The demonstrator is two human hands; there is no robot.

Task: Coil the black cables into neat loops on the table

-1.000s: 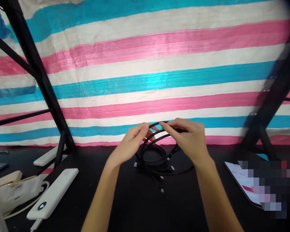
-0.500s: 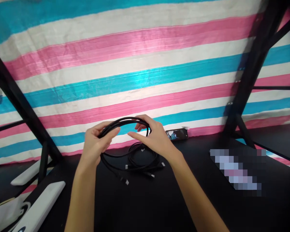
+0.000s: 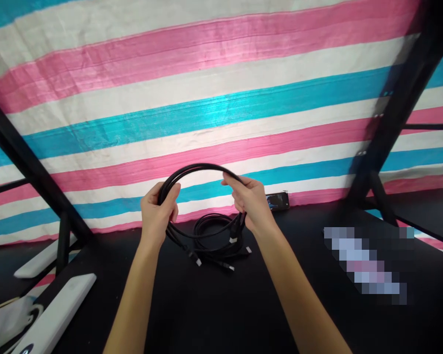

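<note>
A black cable, wound into a round coil, is held up between my two hands. My left hand is closed around the coil's left side, thumb across the strands. On the opposite side my right hand pinches the coil between thumb and fingers. One cable plug with a pale metal tip hangs below my left hand, and another plug hangs just under my right. Behind and below, a second coiled black cable lies on the black table, its plugs partly overlapped by the held one.
A phone leans at the table's back edge before a striped sheet. White flat bars and a white adapter lie at the left. A blurred-out item is at the right. Black frame posts rise on both sides.
The held coil has opened into a wider, rounder loop. My right hand has moved right and now grips its side, and a plug shows beneath that hand. The view has shifted slightly.
</note>
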